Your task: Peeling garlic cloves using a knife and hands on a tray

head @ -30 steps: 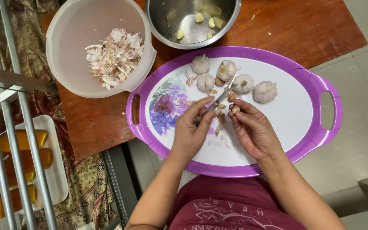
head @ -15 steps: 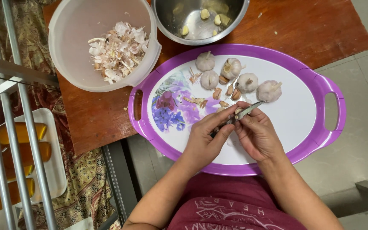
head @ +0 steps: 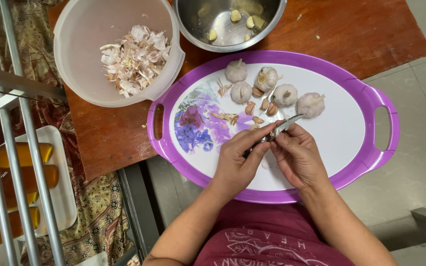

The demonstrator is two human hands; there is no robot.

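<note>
My left hand [head: 237, 160] grips a small knife [head: 286, 124]; its blade points up and right over a purple-rimmed oval tray [head: 371, 93]. My right hand [head: 299, 157] pinches a garlic clove against the blade, and the fingers hide most of the clove. Both hands meet over the tray's white centre. Several whole garlic bulbs [head: 285, 94] and loose unpeeled cloves [head: 267, 106] lie just beyond the knife tip.
A white plastic bowl [head: 75, 29] of garlic skins [head: 134, 59] sits at the far left of the wooden table [head: 351, 34]. A steel bowl [head: 223, 29] with peeled cloves [head: 235, 16] stands beyond the tray. Metal bars [head: 6, 148] and a white tray of orange items [head: 62, 192] are on the left.
Both hands drew back a little from the bulbs toward my body. The knife blade, upright a second ago, now lies flatter and points right.
</note>
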